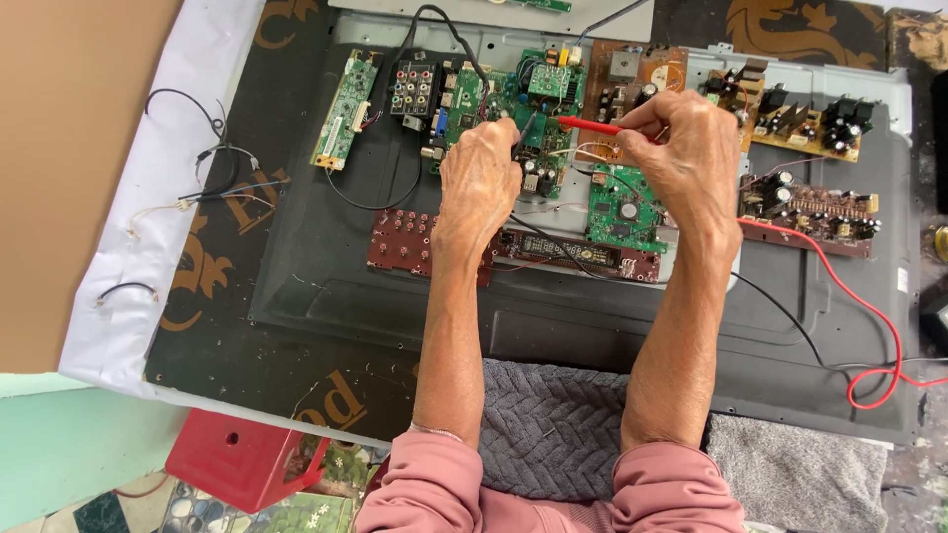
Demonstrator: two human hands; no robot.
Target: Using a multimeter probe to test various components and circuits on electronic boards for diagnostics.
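Note:
My left hand point(481, 178) pinches a black test probe point(525, 128), tip down on the green main circuit board point(504, 99). My right hand point(686, 148) holds a red test probe point(590, 125) pointing left, its tip over the same green board near the brown power board point(632, 84). A smaller green board point(624, 209) lies under my right hand. All boards sit on the dark back of a flat screen panel point(326, 286). A long red-brown button strip board point(405, 242) runs below my hands.
A narrow green board point(346, 109) lies at the left, two brown boards with capacitors point(810, 123) at the right. Red lead point(859, 306) and black lead point(790, 321) trail right. Loose wires point(197, 158) rest on white cloth. A red stool point(242, 459) stands below.

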